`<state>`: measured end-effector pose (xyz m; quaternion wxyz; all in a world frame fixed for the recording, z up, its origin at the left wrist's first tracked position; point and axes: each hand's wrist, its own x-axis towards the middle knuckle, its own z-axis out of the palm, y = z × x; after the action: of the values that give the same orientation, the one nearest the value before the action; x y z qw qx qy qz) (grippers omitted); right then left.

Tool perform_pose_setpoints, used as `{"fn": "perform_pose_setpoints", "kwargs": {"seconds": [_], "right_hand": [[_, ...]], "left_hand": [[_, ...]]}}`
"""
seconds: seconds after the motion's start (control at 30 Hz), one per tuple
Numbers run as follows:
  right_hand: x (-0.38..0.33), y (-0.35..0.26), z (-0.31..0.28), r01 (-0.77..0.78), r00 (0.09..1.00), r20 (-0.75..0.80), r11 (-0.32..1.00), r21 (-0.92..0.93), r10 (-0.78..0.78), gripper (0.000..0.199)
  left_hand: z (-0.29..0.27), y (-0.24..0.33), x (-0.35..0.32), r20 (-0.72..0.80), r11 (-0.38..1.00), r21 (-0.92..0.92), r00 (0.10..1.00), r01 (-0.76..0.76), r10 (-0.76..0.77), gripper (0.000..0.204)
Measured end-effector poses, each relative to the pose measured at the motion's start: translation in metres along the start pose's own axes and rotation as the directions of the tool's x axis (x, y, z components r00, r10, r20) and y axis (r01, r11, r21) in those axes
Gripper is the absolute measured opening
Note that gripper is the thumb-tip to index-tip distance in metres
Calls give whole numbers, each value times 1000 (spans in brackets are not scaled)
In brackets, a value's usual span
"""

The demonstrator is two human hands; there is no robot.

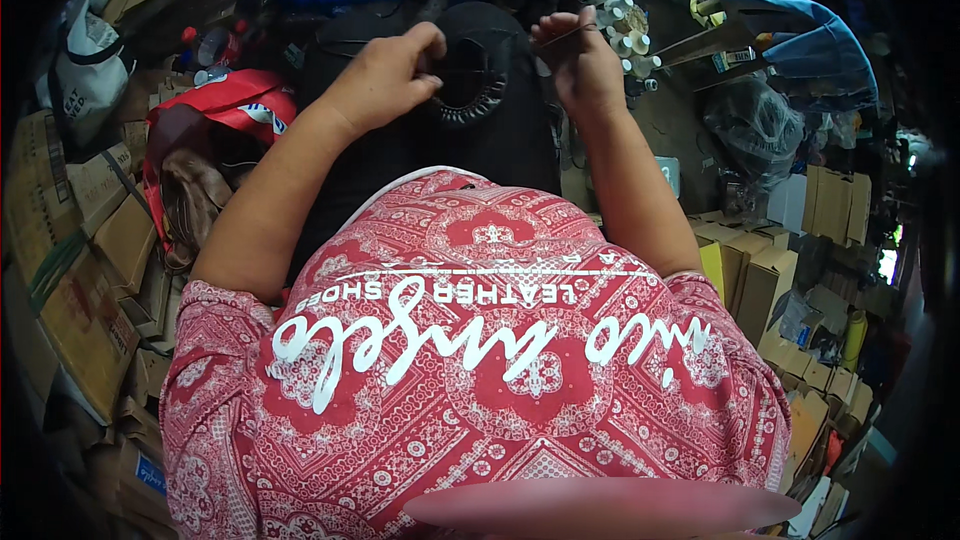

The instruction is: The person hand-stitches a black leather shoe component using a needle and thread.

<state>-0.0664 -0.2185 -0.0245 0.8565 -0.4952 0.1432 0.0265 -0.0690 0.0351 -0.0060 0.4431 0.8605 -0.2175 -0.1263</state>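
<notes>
My left hand (392,75) pinches the edge of a black shoe upper (478,70) that rests on my dark lap. Its stitched, curved rim (470,112) faces me. My right hand (578,62) is raised just to the right of the upper, fingers closed on a thin needle or thread (566,35) that runs across its fingertips. Both forearms reach forward over my red patterned shirt (480,360), which fills the lower half of the view.
A red bag (232,105) and brown cardboard boxes (95,240) crowd the left. Several white thread spools (625,35) and a blue cloth (810,40) lie at the right back. More cardboard boxes (770,280) stack at the right.
</notes>
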Motion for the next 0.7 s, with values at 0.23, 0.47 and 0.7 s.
{"fn": "perform_pose_setpoints", "kwargs": {"seconds": [0.23, 0.47, 0.7], "right_hand": [[-4, 3, -6, -430, 899, 353, 679, 595, 260, 43], [-22, -10, 0, -400, 911, 258, 840, 367, 321, 47], [-23, -23, -20, -381, 914, 247, 891, 246, 323, 39]], "left_hand": [[2, -1, 17, -154, 639, -768, 978, -29, -141, 29], [13, -7, 20, 131, -168, -975, 987, 145, 92, 40], [-20, -17, 10, 18, 251, -965, 974, 77, -228, 34]]}}
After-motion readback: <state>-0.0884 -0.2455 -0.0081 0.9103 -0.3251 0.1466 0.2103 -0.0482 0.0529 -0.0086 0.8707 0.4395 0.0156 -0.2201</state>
